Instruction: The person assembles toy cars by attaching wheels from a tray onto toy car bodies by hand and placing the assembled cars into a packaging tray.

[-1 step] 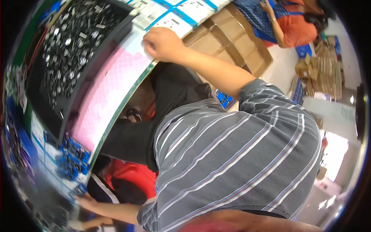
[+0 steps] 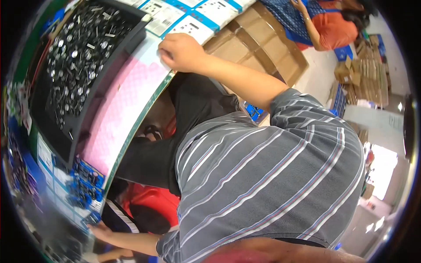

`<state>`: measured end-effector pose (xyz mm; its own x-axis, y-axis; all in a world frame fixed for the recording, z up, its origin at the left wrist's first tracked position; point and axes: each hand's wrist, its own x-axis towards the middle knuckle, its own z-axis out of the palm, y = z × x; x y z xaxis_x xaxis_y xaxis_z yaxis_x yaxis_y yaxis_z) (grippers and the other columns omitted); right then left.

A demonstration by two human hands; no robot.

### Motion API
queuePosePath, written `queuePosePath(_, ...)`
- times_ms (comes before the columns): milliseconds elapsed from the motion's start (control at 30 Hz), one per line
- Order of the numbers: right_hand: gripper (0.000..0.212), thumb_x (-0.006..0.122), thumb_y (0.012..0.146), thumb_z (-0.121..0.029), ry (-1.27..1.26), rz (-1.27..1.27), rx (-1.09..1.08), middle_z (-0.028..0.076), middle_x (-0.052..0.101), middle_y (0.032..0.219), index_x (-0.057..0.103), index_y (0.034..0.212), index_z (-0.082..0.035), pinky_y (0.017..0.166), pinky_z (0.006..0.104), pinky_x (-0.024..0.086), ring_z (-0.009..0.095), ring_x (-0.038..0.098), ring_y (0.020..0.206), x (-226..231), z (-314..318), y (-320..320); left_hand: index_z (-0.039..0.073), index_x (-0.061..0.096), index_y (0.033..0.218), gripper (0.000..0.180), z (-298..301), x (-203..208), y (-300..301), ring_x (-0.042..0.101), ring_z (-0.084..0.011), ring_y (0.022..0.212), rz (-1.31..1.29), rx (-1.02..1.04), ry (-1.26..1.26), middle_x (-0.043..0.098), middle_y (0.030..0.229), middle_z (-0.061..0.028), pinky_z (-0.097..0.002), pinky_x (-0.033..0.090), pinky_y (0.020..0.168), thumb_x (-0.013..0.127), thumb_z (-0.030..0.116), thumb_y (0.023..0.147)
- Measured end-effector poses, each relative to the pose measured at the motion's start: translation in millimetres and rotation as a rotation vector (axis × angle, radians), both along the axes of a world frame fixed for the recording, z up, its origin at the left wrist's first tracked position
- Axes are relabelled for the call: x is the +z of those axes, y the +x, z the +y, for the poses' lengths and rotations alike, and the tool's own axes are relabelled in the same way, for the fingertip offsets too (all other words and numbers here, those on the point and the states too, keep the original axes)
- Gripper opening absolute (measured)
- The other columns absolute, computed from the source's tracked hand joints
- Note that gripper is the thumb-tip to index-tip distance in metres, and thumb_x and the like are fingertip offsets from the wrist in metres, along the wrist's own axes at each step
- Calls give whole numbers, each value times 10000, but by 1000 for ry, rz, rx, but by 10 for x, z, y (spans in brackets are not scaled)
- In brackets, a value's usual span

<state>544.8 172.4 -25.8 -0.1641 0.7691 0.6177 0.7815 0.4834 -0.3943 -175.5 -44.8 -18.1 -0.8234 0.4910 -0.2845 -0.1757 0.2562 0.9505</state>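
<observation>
My right hand (image 2: 180, 53) rests as a loose fist on the table's edge, next to white-and-blue printed boxes (image 2: 193, 27). Nothing shows in its curled fingers. At the lower left, my left hand (image 2: 100, 232) is beside a small blue-and-clear pack (image 2: 93, 217). Its fingertips are blurred, and whether they grip the pack is unclear. Several blue packs with dark parts (image 2: 87, 184) lie just beyond it. A black tray (image 2: 112, 61) full of small shiny metal and black parts (image 2: 81, 57) stands on the table, in front of me.
Pink sheeting (image 2: 118, 109) covers the tabletop between the tray and its green edge. Beyond my right arm is a divided brown carton (image 2: 258, 44). A person in orange (image 2: 335, 30) is at the upper right, near stacked cardboard (image 2: 368, 81). Another person's forearm (image 2: 115, 255) shows below my left arm.
The view has shifted slightly, so the tray and boxes sit a little lower and further left. Both of my hands stay at about the same places along the table.
</observation>
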Motion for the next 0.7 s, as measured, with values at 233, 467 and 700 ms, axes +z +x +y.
queuePosePath(233, 144, 688, 728, -54, 195, -30, 22, 59, 605, 780, 678, 867, -89, 696, 399, 463, 273, 600, 747, -213, -563, 460, -7, 492, 1371, 590, 177, -50, -190, 583, -212, 1005, 22, -82, -247, 609, 1253, -104, -309, 480, 756, 564, 442, 994)
queuePosePath(467, 348, 658, 789, -154, -605, -222, -574, 197, 698, 940, 661, 1115, -31, 794, 431, 547, 368, 678, 879, -1305, -1287, 2324, -10, 440, 1430, 717, 380, 116, 17, 589, -258, 1027, 281, -94, -552, 571, 1280, -152, -311, 506, 771, 531, 539, 977)
queuePosePath(700, 301, 697, 711, -204, -1158, -374, -503, 217, 693, 950, 666, 931, -1, 809, 453, 538, 379, 668, 946, -1540, -2443, 2886, -48, 669, 1111, 506, 227, 417, 689, 667, -402, 968, 1308, 52, -506, 681, 1052, -268, -458, 543, 831, 601, 417, 922)
